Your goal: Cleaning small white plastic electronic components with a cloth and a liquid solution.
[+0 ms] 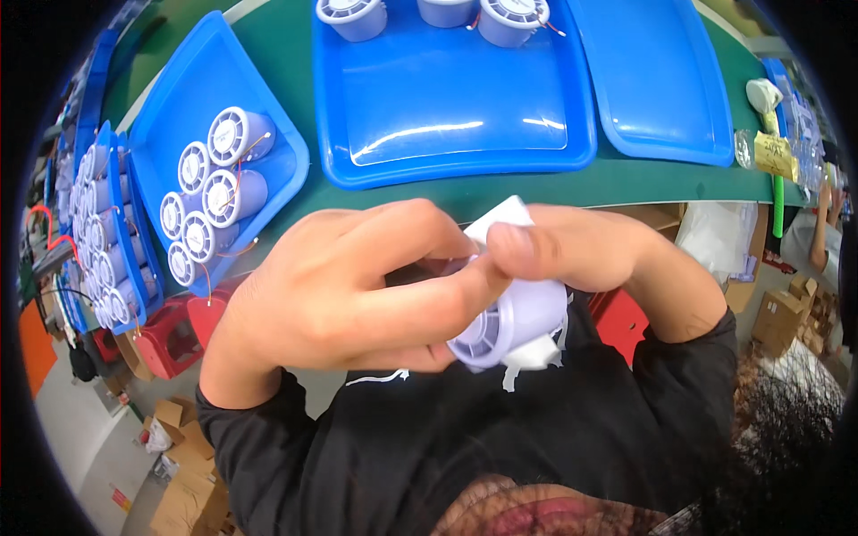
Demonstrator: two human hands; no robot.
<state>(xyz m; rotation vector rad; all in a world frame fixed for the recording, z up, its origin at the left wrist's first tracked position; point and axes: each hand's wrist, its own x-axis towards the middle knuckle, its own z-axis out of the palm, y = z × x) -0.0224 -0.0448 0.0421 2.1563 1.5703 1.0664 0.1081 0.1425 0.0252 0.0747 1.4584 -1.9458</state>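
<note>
In front of my chest, a pale lavender plastic cylinder (523, 314) with a slotted round end is held between both hands. My left hand (357, 286) reaches across from the left, its fingers bent and closed round the slotted end. From the other side my right hand (572, 246) grips a white wipe-like piece (502, 217) against the cylinder, thumb pressed on it. More white material (534, 353) shows at the cylinder's lower side; whether it is the same piece I cannot tell. My right fingers behind the cylinder are mostly hidden.
Ahead on the green table (429, 198) is a blue tray (456, 98) with several like cylinders (509, 22) along its far side. A tilted blue tray (170, 89) at left holds several more with thin wires. Another blue tray (661, 80) lies right. Red stools (170, 335) stand below left.
</note>
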